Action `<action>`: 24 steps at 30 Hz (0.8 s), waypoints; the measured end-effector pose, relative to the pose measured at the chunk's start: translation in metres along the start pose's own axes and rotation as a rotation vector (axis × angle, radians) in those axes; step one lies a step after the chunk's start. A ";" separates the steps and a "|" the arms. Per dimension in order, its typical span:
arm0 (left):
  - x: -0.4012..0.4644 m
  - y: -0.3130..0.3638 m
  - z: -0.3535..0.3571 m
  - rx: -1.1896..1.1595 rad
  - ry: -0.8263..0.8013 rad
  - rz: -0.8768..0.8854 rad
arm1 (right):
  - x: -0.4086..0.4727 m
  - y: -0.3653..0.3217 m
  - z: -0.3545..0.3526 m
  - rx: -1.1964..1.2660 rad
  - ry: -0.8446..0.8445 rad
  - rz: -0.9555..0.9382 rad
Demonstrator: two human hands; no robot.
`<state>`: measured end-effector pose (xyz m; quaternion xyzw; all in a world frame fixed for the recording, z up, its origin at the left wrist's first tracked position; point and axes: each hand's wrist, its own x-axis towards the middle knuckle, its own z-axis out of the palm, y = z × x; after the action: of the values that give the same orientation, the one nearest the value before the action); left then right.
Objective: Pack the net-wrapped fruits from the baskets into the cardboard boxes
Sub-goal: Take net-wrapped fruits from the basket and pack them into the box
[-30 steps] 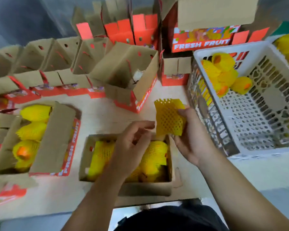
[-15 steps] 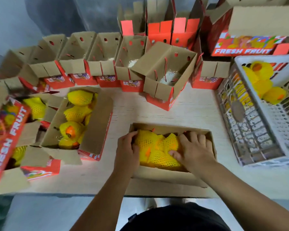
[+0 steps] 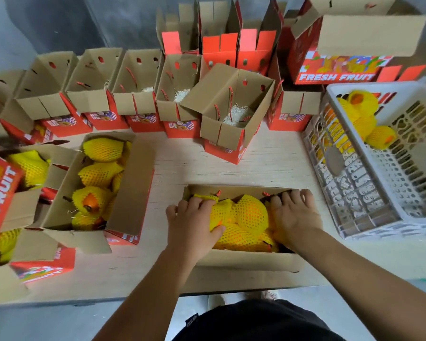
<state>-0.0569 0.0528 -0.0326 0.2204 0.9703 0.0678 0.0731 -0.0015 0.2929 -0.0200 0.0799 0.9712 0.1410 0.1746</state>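
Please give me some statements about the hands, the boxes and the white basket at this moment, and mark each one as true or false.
1. Both hands are in the same box. True: the left hand and the right hand are on the net-wrapped fruits in the near box.
2. The white basket holds no fruits. False: a few wrapped fruits lie at its far end.
3. The angled box behind the near box is full of fruits. False: it shows only pale padding at the bottom.
4. The open box on the left already contains wrapped fruits. True.
5. The right hand holds a loose net above the table. False: it rests in the near box.
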 end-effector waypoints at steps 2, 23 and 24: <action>-0.001 -0.001 -0.003 -0.048 0.068 -0.024 | -0.007 0.004 0.000 0.064 0.041 0.055; 0.005 -0.016 0.009 -1.056 0.183 -0.398 | -0.048 0.011 0.022 0.673 0.312 0.049; 0.006 -0.019 0.008 -1.077 0.134 -0.415 | -0.049 0.009 0.025 0.746 0.328 0.192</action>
<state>-0.0687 0.0395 -0.0443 -0.0473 0.8246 0.5497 0.1251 0.0537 0.2973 -0.0242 0.2043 0.9588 -0.1938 -0.0370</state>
